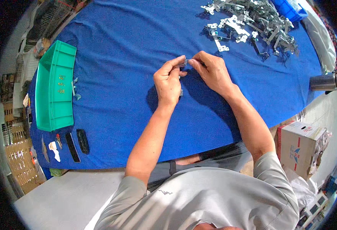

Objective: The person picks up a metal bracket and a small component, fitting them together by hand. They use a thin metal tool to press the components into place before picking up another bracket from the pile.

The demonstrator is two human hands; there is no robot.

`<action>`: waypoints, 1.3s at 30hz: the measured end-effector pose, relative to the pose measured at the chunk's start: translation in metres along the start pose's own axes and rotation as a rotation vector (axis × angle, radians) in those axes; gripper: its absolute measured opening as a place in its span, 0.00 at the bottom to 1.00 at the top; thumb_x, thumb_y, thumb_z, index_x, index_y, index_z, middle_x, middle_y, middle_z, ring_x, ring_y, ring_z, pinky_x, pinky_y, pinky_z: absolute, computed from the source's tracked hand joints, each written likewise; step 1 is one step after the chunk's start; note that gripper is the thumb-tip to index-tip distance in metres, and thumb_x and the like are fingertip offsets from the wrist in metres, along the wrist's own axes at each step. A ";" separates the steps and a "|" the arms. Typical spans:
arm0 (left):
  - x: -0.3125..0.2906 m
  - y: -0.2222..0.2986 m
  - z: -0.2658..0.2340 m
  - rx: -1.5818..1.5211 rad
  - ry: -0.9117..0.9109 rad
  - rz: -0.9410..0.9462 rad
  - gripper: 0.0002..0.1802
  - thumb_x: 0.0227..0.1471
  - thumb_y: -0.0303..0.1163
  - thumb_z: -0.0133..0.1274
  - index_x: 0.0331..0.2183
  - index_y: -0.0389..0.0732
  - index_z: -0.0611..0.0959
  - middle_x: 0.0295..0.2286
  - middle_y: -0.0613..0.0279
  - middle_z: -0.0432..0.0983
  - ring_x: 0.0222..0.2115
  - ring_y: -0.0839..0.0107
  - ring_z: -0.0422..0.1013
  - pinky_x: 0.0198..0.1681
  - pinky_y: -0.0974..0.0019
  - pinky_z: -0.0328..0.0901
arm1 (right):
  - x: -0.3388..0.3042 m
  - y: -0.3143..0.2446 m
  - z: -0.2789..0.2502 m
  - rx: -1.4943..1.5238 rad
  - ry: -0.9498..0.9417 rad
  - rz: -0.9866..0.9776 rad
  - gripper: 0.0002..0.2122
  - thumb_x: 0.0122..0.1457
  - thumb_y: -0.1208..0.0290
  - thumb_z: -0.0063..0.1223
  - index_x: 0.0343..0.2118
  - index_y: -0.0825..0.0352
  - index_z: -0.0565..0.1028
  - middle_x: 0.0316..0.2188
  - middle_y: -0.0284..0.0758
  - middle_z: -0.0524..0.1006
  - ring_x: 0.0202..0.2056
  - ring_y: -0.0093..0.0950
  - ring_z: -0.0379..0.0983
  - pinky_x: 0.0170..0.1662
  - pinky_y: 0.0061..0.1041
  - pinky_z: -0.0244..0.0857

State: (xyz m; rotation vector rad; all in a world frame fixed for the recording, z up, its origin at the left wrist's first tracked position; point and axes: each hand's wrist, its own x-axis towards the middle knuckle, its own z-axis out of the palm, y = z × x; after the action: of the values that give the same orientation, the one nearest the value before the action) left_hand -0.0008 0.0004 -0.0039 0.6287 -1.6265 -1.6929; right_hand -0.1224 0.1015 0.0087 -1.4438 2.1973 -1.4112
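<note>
Both of my hands meet over the middle of a blue cloth. My left hand (167, 86) is closed around a small grey metal bracket (186, 62), most of it hidden by the fingers. Another bit of metal shows beside the palm, probably part of the same piece. My right hand (213, 73) pinches with thumb and forefinger at the bracket's upper end; whether something tiny is between those fingertips I cannot tell. At the far right lies a heap of similar metal brackets (268, 27), with a few loose ones at its near edge.
A green plastic bin (55, 120) holding a few small brass-coloured parts stands at left, with a metal bracket (75, 89) beside it. Nearer lie a black phone-like slab (72, 147), a dark case (83, 141) and keys. A blue bin (291, 11) sits far right; a cardboard box (300, 145) stands beyond the table edge.
</note>
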 end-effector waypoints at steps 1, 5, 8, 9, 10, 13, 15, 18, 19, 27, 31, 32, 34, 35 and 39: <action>0.001 0.000 0.000 -0.001 -0.001 0.001 0.13 0.58 0.18 0.46 0.41 0.34 0.84 0.37 0.55 0.80 0.37 0.70 0.76 0.34 0.69 0.75 | 0.000 0.000 0.000 -0.001 0.002 -0.001 0.09 0.58 0.67 0.56 0.31 0.69 0.74 0.22 0.44 0.75 0.24 0.40 0.74 0.27 0.36 0.65; -0.001 0.000 0.000 0.005 0.002 -0.001 0.13 0.58 0.18 0.46 0.41 0.34 0.84 0.37 0.55 0.80 0.38 0.69 0.76 0.35 0.69 0.75 | 0.000 -0.005 -0.003 0.015 0.005 -0.004 0.08 0.57 0.69 0.57 0.31 0.68 0.74 0.24 0.42 0.75 0.25 0.40 0.74 0.28 0.36 0.65; 0.000 -0.001 0.000 -0.012 0.001 -0.013 0.14 0.58 0.18 0.46 0.42 0.34 0.83 0.38 0.55 0.80 0.39 0.69 0.76 0.36 0.68 0.75 | 0.001 -0.004 -0.003 0.014 0.010 -0.017 0.07 0.56 0.70 0.57 0.31 0.68 0.73 0.24 0.42 0.74 0.25 0.39 0.74 0.28 0.34 0.66; 0.000 -0.001 0.000 -0.026 0.006 -0.022 0.14 0.58 0.17 0.46 0.42 0.34 0.83 0.38 0.55 0.80 0.40 0.69 0.76 0.37 0.68 0.75 | 0.001 -0.003 -0.003 0.003 0.025 -0.051 0.07 0.56 0.70 0.57 0.31 0.68 0.73 0.24 0.41 0.74 0.25 0.38 0.73 0.28 0.34 0.66; -0.001 -0.001 0.001 -0.026 0.007 -0.023 0.14 0.58 0.17 0.46 0.42 0.34 0.83 0.38 0.55 0.80 0.40 0.69 0.76 0.37 0.68 0.75 | 0.000 -0.003 -0.004 0.003 0.024 -0.052 0.07 0.56 0.70 0.57 0.31 0.68 0.73 0.24 0.41 0.74 0.25 0.38 0.73 0.28 0.34 0.66; 0.001 -0.004 0.002 -0.070 0.033 -0.035 0.14 0.58 0.17 0.45 0.42 0.34 0.83 0.39 0.55 0.79 0.41 0.69 0.76 0.39 0.67 0.75 | 0.001 -0.003 -0.006 0.019 0.032 -0.036 0.07 0.56 0.70 0.58 0.31 0.68 0.73 0.25 0.41 0.74 0.26 0.37 0.74 0.29 0.33 0.67; 0.003 -0.004 -0.001 -0.093 0.000 -0.035 0.18 0.57 0.17 0.46 0.48 0.34 0.79 0.43 0.52 0.77 0.42 0.67 0.75 0.40 0.66 0.75 | 0.002 -0.007 -0.007 0.011 0.094 -0.044 0.07 0.56 0.71 0.57 0.32 0.67 0.73 0.27 0.40 0.75 0.28 0.36 0.74 0.29 0.32 0.67; 0.001 0.003 0.003 -0.215 -0.058 -0.056 0.26 0.56 0.15 0.45 0.56 0.36 0.70 0.47 0.48 0.72 0.42 0.67 0.75 0.41 0.67 0.75 | 0.003 -0.005 -0.006 0.164 0.135 -0.198 0.06 0.57 0.72 0.57 0.33 0.67 0.73 0.28 0.40 0.75 0.31 0.37 0.74 0.31 0.32 0.67; 0.002 0.003 0.001 -0.226 -0.065 -0.051 0.26 0.56 0.15 0.45 0.56 0.36 0.70 0.47 0.48 0.72 0.42 0.67 0.75 0.41 0.67 0.75 | 0.005 -0.005 -0.003 0.165 0.126 -0.275 0.05 0.57 0.73 0.56 0.34 0.67 0.73 0.29 0.41 0.75 0.34 0.38 0.74 0.33 0.33 0.67; 0.015 0.010 -0.018 -0.668 -0.161 -0.306 0.21 0.63 0.33 0.43 0.53 0.31 0.69 0.50 0.43 0.69 0.48 0.54 0.72 0.47 0.56 0.73 | 0.000 -0.008 -0.008 0.233 0.035 -0.008 0.06 0.60 0.73 0.54 0.35 0.69 0.72 0.25 0.42 0.76 0.26 0.33 0.75 0.29 0.30 0.66; 0.015 0.013 -0.015 -0.886 -0.127 -0.235 0.25 0.64 0.43 0.40 0.51 0.31 0.71 0.50 0.42 0.70 0.53 0.48 0.67 0.55 0.48 0.66 | 0.002 -0.003 -0.005 0.237 0.112 0.130 0.07 0.61 0.71 0.54 0.35 0.70 0.72 0.22 0.43 0.77 0.24 0.30 0.76 0.27 0.30 0.66; 0.014 0.015 -0.012 -0.620 -0.071 -0.163 0.23 0.65 0.41 0.41 0.51 0.31 0.72 0.50 0.45 0.70 0.51 0.50 0.69 0.50 0.53 0.71 | 0.001 -0.004 -0.005 0.232 0.085 0.157 0.08 0.61 0.70 0.54 0.34 0.70 0.72 0.21 0.43 0.76 0.23 0.31 0.76 0.27 0.30 0.66; 0.011 0.015 -0.010 -0.470 -0.043 -0.094 0.23 0.65 0.39 0.41 0.52 0.31 0.72 0.51 0.46 0.70 0.50 0.52 0.70 0.46 0.57 0.73 | 0.001 -0.005 -0.004 0.233 0.052 0.186 0.08 0.61 0.69 0.54 0.34 0.69 0.72 0.21 0.43 0.76 0.23 0.32 0.76 0.26 0.31 0.66; 0.010 0.016 -0.010 -0.321 -0.023 -0.022 0.22 0.65 0.38 0.41 0.53 0.32 0.72 0.51 0.48 0.70 0.49 0.55 0.71 0.43 0.61 0.75 | 0.002 -0.007 -0.006 0.234 -0.038 0.186 0.08 0.61 0.69 0.53 0.34 0.69 0.72 0.20 0.43 0.76 0.22 0.33 0.76 0.26 0.31 0.66; 0.013 0.015 -0.013 -0.090 0.054 -0.013 0.20 0.63 0.40 0.47 0.46 0.32 0.80 0.41 0.55 0.79 0.32 0.74 0.75 0.25 0.76 0.67 | -0.001 -0.002 0.001 0.123 -0.020 -0.057 0.07 0.60 0.69 0.54 0.33 0.68 0.73 0.19 0.43 0.75 0.21 0.33 0.75 0.25 0.31 0.65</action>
State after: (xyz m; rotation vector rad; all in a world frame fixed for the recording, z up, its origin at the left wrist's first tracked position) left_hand 0.0029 -0.0178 0.0107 0.6355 -1.5028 -1.7336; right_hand -0.1201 0.1018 0.0093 -1.4821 2.0336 -1.5145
